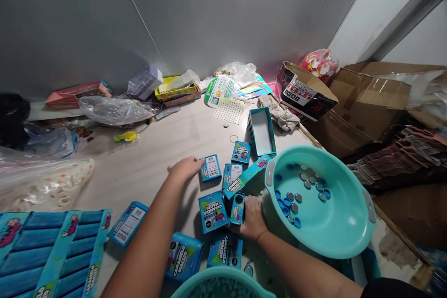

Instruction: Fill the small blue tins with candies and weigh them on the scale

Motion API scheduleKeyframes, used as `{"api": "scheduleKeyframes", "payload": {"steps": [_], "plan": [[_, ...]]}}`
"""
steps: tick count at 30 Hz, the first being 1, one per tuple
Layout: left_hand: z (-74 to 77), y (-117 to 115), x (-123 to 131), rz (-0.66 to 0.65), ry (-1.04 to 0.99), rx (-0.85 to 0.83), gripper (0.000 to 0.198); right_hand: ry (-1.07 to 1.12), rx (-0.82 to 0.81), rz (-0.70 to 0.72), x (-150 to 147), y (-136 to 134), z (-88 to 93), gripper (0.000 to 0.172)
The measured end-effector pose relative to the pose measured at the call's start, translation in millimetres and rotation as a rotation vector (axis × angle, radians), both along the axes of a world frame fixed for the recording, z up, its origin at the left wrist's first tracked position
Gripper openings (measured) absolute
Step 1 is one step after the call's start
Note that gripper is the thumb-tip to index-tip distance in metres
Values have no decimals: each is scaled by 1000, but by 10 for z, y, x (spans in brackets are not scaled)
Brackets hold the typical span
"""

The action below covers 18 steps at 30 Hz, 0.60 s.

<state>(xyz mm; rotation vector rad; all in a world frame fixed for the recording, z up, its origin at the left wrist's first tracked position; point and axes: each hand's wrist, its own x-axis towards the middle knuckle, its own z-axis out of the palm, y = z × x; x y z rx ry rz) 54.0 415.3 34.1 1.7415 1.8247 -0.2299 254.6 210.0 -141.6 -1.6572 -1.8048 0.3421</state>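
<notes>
Spread left hand [184,171] touches a blue box [211,168]; right hand [253,218] seemingly grips another box [237,208].

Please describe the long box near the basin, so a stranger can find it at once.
Find the large teal basin of bottle caps. Left of its rim, a narrow blue carton lies diagonally across smaller boxes. Its neighbours are all shorter.

A blue carton [237,208] is standing on edge in the right hand [253,218]; a second carton [211,168] is lying flat beside the left hand [184,169].
</notes>
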Motion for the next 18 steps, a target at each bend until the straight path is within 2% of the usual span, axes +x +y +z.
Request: {"api": "scheduleKeyframes", "payload": {"steps": [2, 4, 6, 8, 10, 12, 15, 18], "plan": [[-86, 273, 392, -31, -6, 148, 65, -11, 1, -2, 4, 1, -7, 68], [-213, 452, 817, -107, -48, 232, 67, -25, 3, -5, 7, 1, -28, 69], [-336, 519, 1168, -184, -74, 249, 72, -43, 9, -9, 9, 0, -53, 74], [-427, 495, 1369, -253, -76, 231, 75, -65, 16, -9, 13, 0, -69, 80], [-480, 419, 1404, -293, -60, 203, 76, -81, 13, -8, 18, 0, -63, 80], [-499, 317, 1301, -307, -39, 143, 72, -81, 0, -9, 25, 5, -33, 75], [-475, 116, 1008, -341, -20, -31, 62, -55, -22, -9, 39, 21, 44, 69], [-356, -187, 694, -342, -13, -151, 54, -13, -54, 11, 62, 41, 136, 71]]}}
